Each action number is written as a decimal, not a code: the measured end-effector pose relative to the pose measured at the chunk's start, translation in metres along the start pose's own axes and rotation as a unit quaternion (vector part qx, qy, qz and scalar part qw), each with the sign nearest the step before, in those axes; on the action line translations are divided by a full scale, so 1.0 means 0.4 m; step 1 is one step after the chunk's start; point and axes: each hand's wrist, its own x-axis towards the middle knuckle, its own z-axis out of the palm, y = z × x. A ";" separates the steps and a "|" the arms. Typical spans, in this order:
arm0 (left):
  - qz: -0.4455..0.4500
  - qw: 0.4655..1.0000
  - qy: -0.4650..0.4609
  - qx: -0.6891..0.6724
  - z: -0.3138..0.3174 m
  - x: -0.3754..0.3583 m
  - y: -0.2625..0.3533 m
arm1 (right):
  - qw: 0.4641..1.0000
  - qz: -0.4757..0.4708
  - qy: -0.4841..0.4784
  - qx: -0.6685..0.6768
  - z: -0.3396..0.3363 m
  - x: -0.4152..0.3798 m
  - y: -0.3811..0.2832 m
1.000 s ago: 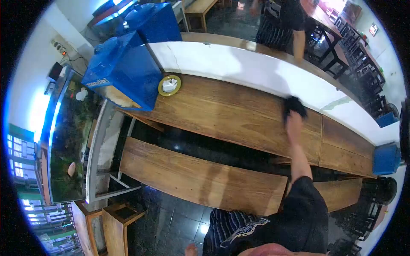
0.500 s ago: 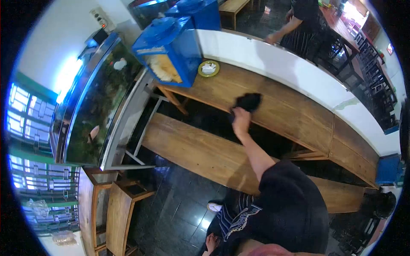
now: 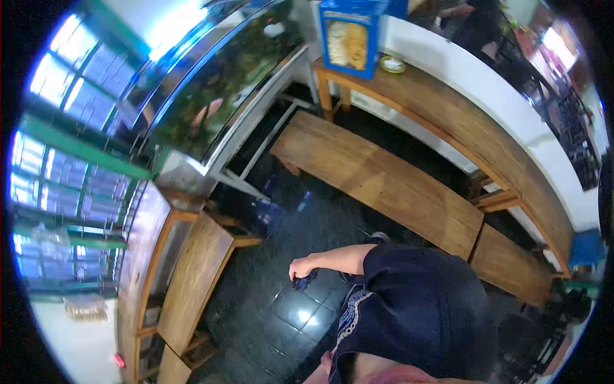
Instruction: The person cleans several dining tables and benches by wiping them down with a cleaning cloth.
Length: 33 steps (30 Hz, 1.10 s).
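My right hand is closed around a dark, crumpled cloth. Both are held out in the air over the dark tiled floor, between the long bench and the left-hand furniture. Part of the cloth hangs below my fingers. At the lower edge, beside the patterned part of my dark clothing, my left hand shows only in part. Its fingers are too blurred and cut off to read.
A long wooden bench runs alongside a narrow wooden table, which bears a blue food box and a small plate. An aquarium stands at upper left. Another wooden bench and table line the window side.
My right hand has left the tabletop with the cloth and swung left and down, over the floor. My view has turned toward the window side.
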 end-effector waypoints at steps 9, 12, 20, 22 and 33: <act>-0.037 0.954 0.154 -0.257 -0.087 0.030 0.181 | 0.995 0.057 0.057 -0.053 -0.132 0.209 -0.027; -0.102 0.940 0.169 -0.278 -0.133 0.071 0.161 | 0.992 0.079 0.082 -0.059 -0.184 0.336 -0.059; -0.174 0.827 0.272 -0.460 -0.238 0.024 0.211 | 0.997 -0.021 0.039 -0.059 -0.185 0.950 -0.365; -0.173 0.789 0.302 -0.507 -0.246 0.008 0.210 | 0.988 -0.134 0.059 -0.056 -0.170 1.124 -0.488; -0.282 0.757 0.215 -0.549 -0.629 0.178 0.088 | 0.858 -0.102 0.468 -0.184 -0.266 1.943 -0.631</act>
